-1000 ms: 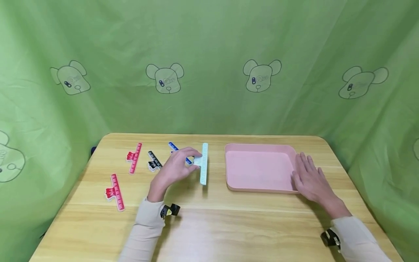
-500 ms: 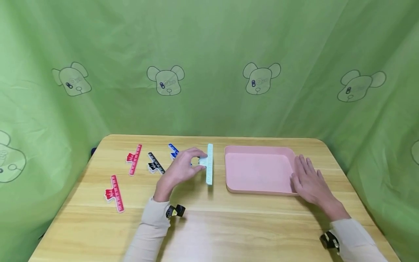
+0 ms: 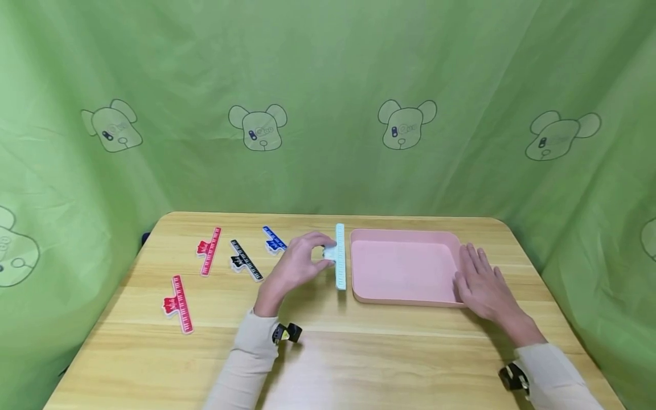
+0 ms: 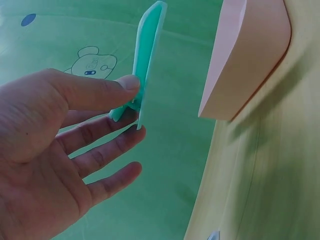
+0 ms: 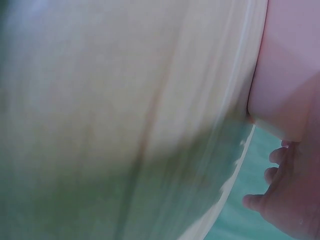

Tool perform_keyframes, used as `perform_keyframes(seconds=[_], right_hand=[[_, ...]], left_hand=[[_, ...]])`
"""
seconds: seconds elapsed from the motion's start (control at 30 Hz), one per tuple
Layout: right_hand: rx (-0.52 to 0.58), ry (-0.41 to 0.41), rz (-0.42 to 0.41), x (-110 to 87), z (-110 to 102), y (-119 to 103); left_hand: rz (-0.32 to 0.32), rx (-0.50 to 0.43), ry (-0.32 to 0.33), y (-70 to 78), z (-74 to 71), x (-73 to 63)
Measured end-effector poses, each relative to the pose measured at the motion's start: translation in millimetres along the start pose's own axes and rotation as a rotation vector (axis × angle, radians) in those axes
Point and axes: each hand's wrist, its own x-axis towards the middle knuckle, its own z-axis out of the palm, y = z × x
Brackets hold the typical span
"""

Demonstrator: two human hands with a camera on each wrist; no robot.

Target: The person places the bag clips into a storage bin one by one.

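Observation:
Between thumb and fingers, my left hand [image 3: 299, 265] pinches the handle of a light turquoise clip [image 3: 340, 256] with a long piano-key bar. In the left wrist view the clip [image 4: 148, 47] is edge-on, off the table, with the pink tray [image 4: 255, 65] to its right. In the head view it is just left of the pink tray [image 3: 405, 299]. My right hand [image 3: 484, 285] rests with straight fingers against the tray's right rim. The right wrist view has part of that hand [image 5: 290, 200] beside the tray wall [image 5: 285, 75].
Left of my left hand lie a blue clip [image 3: 274, 239], a black clip [image 3: 247, 261] and two red clips, one farther back [image 3: 210, 251] and one nearer [image 3: 182, 304]. All rest on the wooden table [image 3: 359, 359]. A green curtain [image 3: 328, 171] hangs behind.
My left hand has carried the turquoise clip rightward, close to the tray's left edge. The blue and black clips behind it are less covered. My right hand has stayed at the tray.

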Motion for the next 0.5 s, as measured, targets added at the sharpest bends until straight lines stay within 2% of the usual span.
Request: perform_keyframes(seconds=[0.5], right_hand=[[0.011, -0.017, 0.010, 0.3, 0, 0]], left_hand=[[0.004, -0.023, -0.008, 11.4, 19.8, 14.0]])
